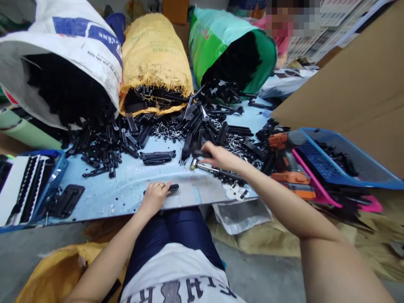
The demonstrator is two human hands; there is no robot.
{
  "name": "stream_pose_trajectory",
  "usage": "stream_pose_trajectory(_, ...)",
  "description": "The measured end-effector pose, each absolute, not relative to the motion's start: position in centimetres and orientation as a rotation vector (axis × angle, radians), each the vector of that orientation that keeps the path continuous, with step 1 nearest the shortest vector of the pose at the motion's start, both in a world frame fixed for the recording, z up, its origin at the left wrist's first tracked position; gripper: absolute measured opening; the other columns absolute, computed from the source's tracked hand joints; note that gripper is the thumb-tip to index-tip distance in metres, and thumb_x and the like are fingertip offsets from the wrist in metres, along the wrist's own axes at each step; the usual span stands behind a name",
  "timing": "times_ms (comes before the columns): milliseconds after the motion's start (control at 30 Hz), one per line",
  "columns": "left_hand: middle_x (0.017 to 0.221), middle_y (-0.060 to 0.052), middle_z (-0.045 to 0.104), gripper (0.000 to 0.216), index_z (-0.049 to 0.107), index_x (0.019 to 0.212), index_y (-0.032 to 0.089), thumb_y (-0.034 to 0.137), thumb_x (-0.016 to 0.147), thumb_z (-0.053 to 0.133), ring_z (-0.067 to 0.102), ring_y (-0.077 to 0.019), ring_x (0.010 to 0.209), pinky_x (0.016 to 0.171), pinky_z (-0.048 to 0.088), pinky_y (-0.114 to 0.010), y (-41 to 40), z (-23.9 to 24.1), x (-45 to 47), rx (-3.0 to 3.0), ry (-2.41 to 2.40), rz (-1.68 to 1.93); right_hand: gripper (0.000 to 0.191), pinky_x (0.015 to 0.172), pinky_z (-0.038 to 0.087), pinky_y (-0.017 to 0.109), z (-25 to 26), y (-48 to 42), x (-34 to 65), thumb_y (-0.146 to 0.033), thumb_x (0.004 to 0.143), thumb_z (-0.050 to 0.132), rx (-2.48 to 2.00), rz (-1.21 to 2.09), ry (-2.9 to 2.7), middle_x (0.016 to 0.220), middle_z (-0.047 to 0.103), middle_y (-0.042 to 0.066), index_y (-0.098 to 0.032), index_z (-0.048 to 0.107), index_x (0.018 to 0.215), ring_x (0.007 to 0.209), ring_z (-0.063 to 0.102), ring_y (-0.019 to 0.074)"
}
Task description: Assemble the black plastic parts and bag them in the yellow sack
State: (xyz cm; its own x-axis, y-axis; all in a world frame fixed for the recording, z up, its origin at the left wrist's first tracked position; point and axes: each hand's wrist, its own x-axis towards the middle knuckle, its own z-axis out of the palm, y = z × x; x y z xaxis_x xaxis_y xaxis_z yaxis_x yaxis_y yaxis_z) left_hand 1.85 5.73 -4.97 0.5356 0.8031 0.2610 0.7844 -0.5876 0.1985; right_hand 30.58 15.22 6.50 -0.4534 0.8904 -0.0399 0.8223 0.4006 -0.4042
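I take the hammer [211, 169] as my reference; it lies on the light blue surface [123, 183], its head to the left and its handle to the right and a little nearer to the person. The black part [174, 187] is to the left of the hammer's head and nearer to the person, close to the edge of the surface. The left hand [156, 195] covers much of it, and its grip is closed over this part. The free end points to the right and slightly away from the person; the long axis goes mostly across, near to parallel with the edge. The right hand [222, 156] is just above the hammer, and its grip seems closed on a dark piece [202, 153], though blur hides the exact contact. As I judge, the work is under way, with much remaining: behind the hammer there is a big heap of loose parts [195, 124], with screws [167, 131] among it, and farther behind, the white sack [104, 63], the yellow sack [158, 46] and the green sack [205, 50] have dark pieces inside. To the left of the hammer's head, a small bundle [158, 157] lies side by side; I cannot tell if these are finished.
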Motion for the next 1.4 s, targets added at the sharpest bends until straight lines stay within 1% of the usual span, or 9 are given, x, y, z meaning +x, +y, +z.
stream_pose_trajectory(133,0.096,-0.01,0.063,0.032,0.055,0.119,0.016,0.025,0.09,0.047,0.056,-0.0221,0.089,0.076,0.043,-0.034,5.6,-4.9,1.7,2.641,1.406,0.395,0.025,0.062,0.041,0.027,2.3,8.7,28.2,-0.042,0.082,0.058,-1.181,0.745,-2.846,0.088,0.067,0.006,-0.022,0.059,0.097,0.075,0.062,0.0203)
stream_pose_trajectory(300,0.113,-0.011,0.057,0.037,0.046,0.126,0.016,0.026,0.092,0.039,0.052,-0.023,0.104,0.09,0.04,-0.037,5.7,-3.5,2.8,2.54,1.306,0.27,0.03,0.062,0.037,0.026,-0.7,6.3,26.3,-0.045,0.089,0.047,-1.212,0.522,-3.018,0.089,0.066,0.007,-0.019,0.057,0.098,0.08,0.063,0.0205)
stream_pose_trajectory(500,0.107,-0.011,0.058,0.068,0.047,0.117,0.017,0.066,0.071,0.058,0.054,-0.0289,0.1,0.085,0.043,-0.04,5.6,-3.0,3.0,2.469,1.309,0.274,0.036,0.062,0.033,0.027,-0.4,4.9,25.0,-0.048,0.094,0.034,-1.373,0.288,-2.987,0.093,0.063,0.007,-0.02,0.055,0.101,0.083,0.06,0.0197)
stream_pose_trajectory(733,0.099,-0.01,0.061,0.046,0.05,0.105,0.016,0.055,0.081,0.053,0.059,-0.0242,0.093,0.078,0.045,-0.034,5.4,-4.2,2.2,2.523,1.252,0.493,0.033,0.065,0.03,0.03,1.6,4.0,23.8,-0.041,0.096,0.03,-1.347,-0.009,-2.968,0.091,0.061,0.009,-0.019,0.055,0.103,0.081,0.057,0.0206)
stream_pose_trajectory(933,0.098,-0.01,0.062,0.057,0.051,0.108,0.017,0.064,0.077,0.053,0.059,-0.0246,0.093,0.08,0.046,-0.034,5.5,-3.8,3.1,2.524,1.241,0.408,0.034,0.066,0.03,0.029,0.5,6.2,25.4,-0.045,0.094,0.039,-1.211,0.09,-2.964,0.088,0.061,0.007,-0.018,0.059,0.096,0.081,0.055,0.0184)
stream_pose_trajectory(1033,0.116,-0.012,0.058,0.055,0.047,0.122,0.017,0.055,0.082,0.051,0.052,-0.0263,0.109,0.092,0.042,-0.038,9.4,-2.4,4.9,2.555,1.214,0.389,0.035,0.071,0.032,0.03,-1.3,7.1,27.2,-0.047,0.092,0.043,-1.134,0.157,-2.884,0.09,0.062,0.007,-0.017,0.062,0.094,0.085,0.054,0.0188)
stream_pose_trajectory(1133,0.12,-0.013,0.056,0.037,0.045,0.127,0.016,0.026,0.092,0.037,0.051,-0.0236,0.113,0.094,0.04,-0.035,16.8,-0.8,6.5,2.389,1.598,0.489,0.035,0.076,0.033,0.032,-2.9,6.8,28.7,-0.047,0.091,0.045,-1.117,0.185,-2.801,0.091,0.062,0.008,-0.018,0.062,0.096,0.087,0.053,0.0189)
stream_pose_trajectory(1200,0.121,-0.014,0.055,0.04,0.047,0.126,0.015,0.011,0.088,0.035,0.051,-0.0233,0.113,0.093,0.04,-0.033,21.9,-0.2,7.1,2.265,1.818,0.409,0.034,0.076,0.035,0.032,-3.6,6.0,29.2,-0.046,0.09,0.046,-1.128,0.213,-2.763,0.09,0.063,0.007,-0.018,0.062,0.096,0.086,0.054,0.0187)
stream_pose_trajectory(1400,0.105,-0.023,0.062,0.027,0.064,0.101,0.003,0.005,0.079,0.049,0.058,-0.0287,0.104,0.09,0.043,-0.035,28.7,-1.1,7.7,2.151,1.918,0.247,0.033,0.078,0.042,0.033,-3.1,7.4,31.2,-0.044,0.09,0.046,-1.246,0.187,-2.534,0.099,0.065,0.009,-0.019,0.062,0.105,0.091,0.056,0.0208)
